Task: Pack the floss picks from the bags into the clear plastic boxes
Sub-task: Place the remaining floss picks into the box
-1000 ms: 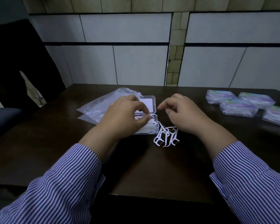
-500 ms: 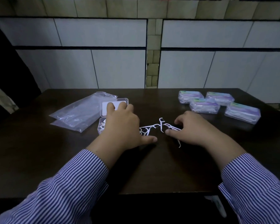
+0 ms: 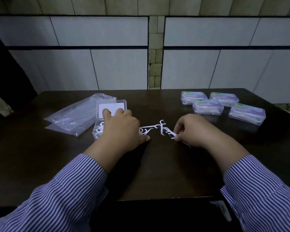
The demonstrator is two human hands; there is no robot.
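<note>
The small white plastic floss picks (image 3: pixel 155 128) lie loose in a short row on the dark brown wooden tabletop (image 3: pixel 157 173), near its middle, between the two hands; probably they were spread there so that they can be taken one at a time. Most of them lie flat with the long axis running left to right, while one stands across them, its bowed head toward the far edge. The right hand (image 3: pixel 196 131) has its fingers curled and pinches the pick (image 3: pixel 172 133) at the right end of the row. The left hand (image 3: pixel 119 129) rests over the open clear plastic box (image 3: pixel 112 107), fingers loosely bent on its raised lid, seemingly to steady it; I cannot tell if it grips anything. Behind the box lie the crumpled transparent plastic bags (image 3: pixel 74 116), toward the far left corner. Four closed clear boxes with purple labels (image 3: pixel 223 106), already filled, stand grouped near the far right corner.
</note>
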